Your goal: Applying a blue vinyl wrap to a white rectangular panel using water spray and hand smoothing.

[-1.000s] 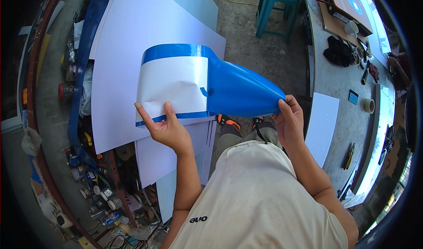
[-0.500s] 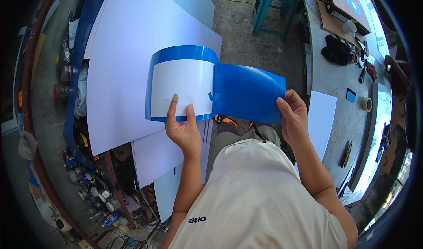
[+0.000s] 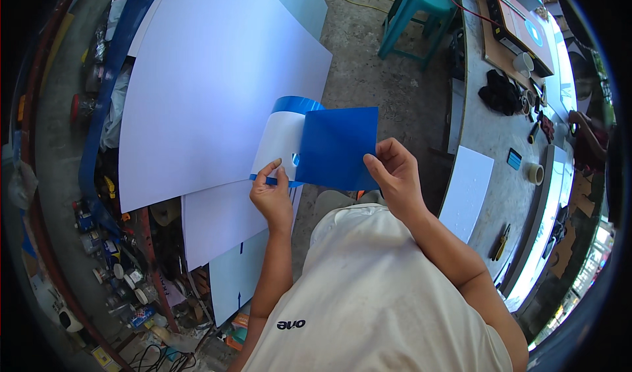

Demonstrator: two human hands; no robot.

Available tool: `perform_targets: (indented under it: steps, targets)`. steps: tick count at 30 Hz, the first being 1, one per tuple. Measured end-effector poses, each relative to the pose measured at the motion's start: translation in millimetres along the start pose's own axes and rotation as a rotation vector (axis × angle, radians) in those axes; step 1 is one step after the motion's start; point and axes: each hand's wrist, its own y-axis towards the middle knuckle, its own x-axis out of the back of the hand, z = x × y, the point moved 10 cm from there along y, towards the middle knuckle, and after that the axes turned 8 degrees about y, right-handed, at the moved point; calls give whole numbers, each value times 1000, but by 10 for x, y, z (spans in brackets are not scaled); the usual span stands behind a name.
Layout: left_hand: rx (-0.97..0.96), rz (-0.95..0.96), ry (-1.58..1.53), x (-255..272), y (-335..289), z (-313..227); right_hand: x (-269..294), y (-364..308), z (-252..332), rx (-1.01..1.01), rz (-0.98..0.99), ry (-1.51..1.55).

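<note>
In front of my body I hold a flexible blue-and-white sheet, bent into a curve. Its white panel [image 3: 276, 135] has a blue border at top and bottom, and a blue flap [image 3: 342, 145] folds out to the right. A small cut-out or mark shows near the fold. My left hand [image 3: 271, 198] is closed on the lower edge of the white panel, two fingertips on the front and the rest hidden behind. My right hand [image 3: 397, 174] pinches the right edge of the blue flap between thumb and fingers.
Large white sheets [image 3: 217, 96] lie at the left, beside a shelf of jars and bottles [image 3: 125, 273]. A teal stool [image 3: 421, 3] stands ahead. The workbench [image 3: 484, 119] at the right bears a tape roll [image 3: 534, 173], pliers [image 3: 501, 242], a cup [image 3: 523, 63] and black cloth [image 3: 498, 92].
My right hand has moved left, closer to my left hand. The sheet is turned more edge-on, and its flap looks narrower and flatter. The head view has shifted slightly.
</note>
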Motion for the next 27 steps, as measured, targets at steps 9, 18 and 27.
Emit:
perform_targets:
  steps: [9, 18, 27]
  targets:
    - [132, -19, -75, 112, -39, 512, -323, -130, -199, -26, 141, -43]
    - [216, 158, -184, -259, 227, 735, -347, -136, -266, -14, 74, -135]
    - [271, 262, -240, -467, 601, 788, -453, -54, -201, -24, -9, -176]
